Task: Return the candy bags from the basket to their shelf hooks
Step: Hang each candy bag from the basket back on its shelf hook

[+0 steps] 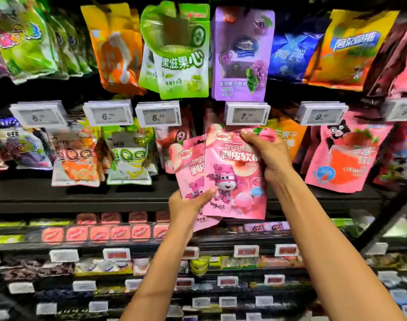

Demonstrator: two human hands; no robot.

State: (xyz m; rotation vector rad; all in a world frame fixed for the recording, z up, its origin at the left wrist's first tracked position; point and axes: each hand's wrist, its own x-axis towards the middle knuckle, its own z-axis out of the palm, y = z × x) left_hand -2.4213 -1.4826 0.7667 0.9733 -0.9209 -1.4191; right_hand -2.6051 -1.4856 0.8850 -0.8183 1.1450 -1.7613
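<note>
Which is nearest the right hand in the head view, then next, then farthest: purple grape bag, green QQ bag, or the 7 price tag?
1. 7 price tag, just above the right hand.
2. Purple grape bag, higher up, top row.
3. Green QQ bag, far to the left.

The front candy bag (235, 172) is coloured pink and printed with a pink-and-white cartoon robot, pale peaches and white lettering; the rear candy bag (188, 167) is printed alike. Above, a green bag (181, 66) lettered in white and a purple bag (241, 54) patterned with grapes are seen, flanked by an orange bag (114, 49) and a blue bag (290, 54)
</note>
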